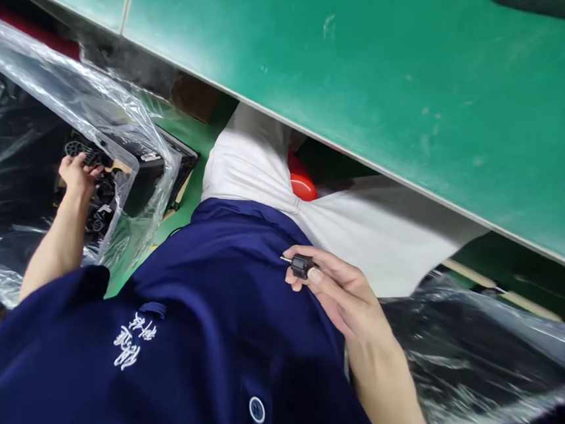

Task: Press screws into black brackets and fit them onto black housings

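Note:
My right hand [338,286] is in front of my body, its fingers and thumb pinching a small black block-shaped part [301,265] with a thin metal pin sticking out to the left. Off to the left, my left hand [78,177] reaches into a plastic-lined bin [127,159]. Its fingers are closed about a black plastic part [74,148] with a round, spoked end. Below that hand lie several more black plastic parts [100,216], partly hidden by the fingers and the bin's shade.
A green tabletop [354,66] runs across the top, with a dark object [557,6] at its far right corner. Clear plastic sheeting [155,135] drapes the left bin. More plastic over a dark container [477,361] is at the right. Something red [302,179] shows beneath the table.

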`<state>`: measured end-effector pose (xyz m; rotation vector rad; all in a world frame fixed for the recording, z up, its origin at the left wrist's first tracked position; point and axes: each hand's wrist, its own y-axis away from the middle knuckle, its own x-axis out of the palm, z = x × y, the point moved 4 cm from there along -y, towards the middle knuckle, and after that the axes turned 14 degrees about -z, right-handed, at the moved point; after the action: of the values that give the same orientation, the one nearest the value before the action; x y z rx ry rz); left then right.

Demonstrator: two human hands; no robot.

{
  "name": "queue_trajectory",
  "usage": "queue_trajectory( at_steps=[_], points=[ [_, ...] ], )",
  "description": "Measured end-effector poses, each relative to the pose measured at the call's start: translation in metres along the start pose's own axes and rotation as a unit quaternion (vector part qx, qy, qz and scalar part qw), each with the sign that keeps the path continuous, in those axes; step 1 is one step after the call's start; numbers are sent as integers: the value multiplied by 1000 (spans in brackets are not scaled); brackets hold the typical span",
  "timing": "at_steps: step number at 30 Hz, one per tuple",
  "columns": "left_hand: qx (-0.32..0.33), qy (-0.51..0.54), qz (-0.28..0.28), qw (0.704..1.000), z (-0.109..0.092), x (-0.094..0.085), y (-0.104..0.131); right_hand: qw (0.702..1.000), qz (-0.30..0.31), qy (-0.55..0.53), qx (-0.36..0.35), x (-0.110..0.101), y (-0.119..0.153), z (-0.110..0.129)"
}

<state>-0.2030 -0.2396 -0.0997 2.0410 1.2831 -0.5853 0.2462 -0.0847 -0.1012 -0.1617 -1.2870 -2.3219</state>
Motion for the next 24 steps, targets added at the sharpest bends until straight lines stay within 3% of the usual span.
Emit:
queue_trajectory(
  at_steps=[3,5,6,10,13,17,22,24],
  points=[
    [8,74,-86,994,-38,-26,33,997,-40,-65,-31,9,-12,-5],
    [10,105,-75,992,-68,-17,71,990,-46,-122,-49,19,-18,0],
    [4,111,-44,993,-82,-3,93,986,-29,-154,-51,26,-18,4],
    [-74,61,213,972,-126,83,187,955,99,-275,-54,45,-3,23],
    [-13,-4,305,952,-146,125,235,933,149,-321,-68,42,10,27],
    [70,-68,339,936,-155,145,254,930,139,-330,-77,29,15,17],
    [127,-129,324,929,-160,144,256,942,100,-292,-130,22,17,10],
    [155,-148,310,926,-161,143,257,957,55,-231,-167,20,18,12]
  ],
)
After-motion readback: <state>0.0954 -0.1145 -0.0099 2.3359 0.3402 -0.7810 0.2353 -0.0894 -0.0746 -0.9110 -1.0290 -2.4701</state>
